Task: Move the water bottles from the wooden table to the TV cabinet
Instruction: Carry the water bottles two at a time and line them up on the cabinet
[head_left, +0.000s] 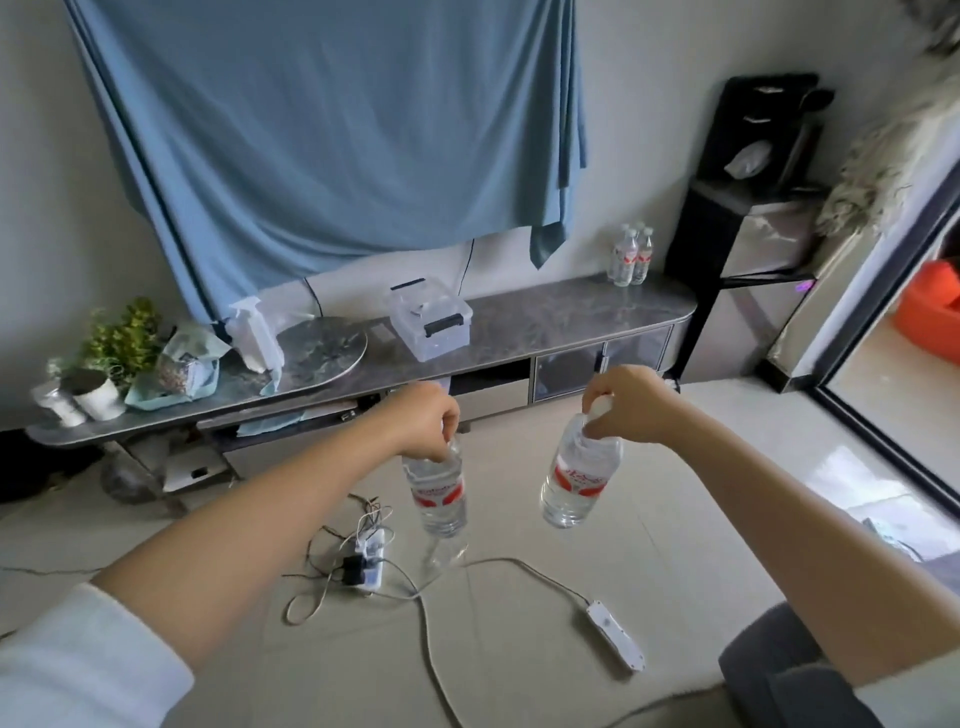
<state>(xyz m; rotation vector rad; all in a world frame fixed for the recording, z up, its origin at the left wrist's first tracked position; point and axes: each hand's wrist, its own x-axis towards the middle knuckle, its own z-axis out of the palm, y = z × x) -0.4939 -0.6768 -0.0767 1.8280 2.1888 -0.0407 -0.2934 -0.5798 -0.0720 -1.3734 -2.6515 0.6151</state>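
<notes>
Standing before the TV cabinet (545, 317), a long grey marble-look top running along a pale wall under a draped blue cloth (332, 130). Pinching one water bottle (436, 488) by its neck with the curled fingers of the left hand (423, 418), the other bottle (576, 475) dangling likewise from the right hand (626, 402), both above pale floor tiles (727, 467). Showing three more bottles (631, 254) upright on the cabinet's right end, and a clear lidded box (431, 325) mid-top.

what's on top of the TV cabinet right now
Water bottles at the right end, a clear lidded box, a round slab, a spray bottle and potted plants. The box's contents are unclear.
</notes>
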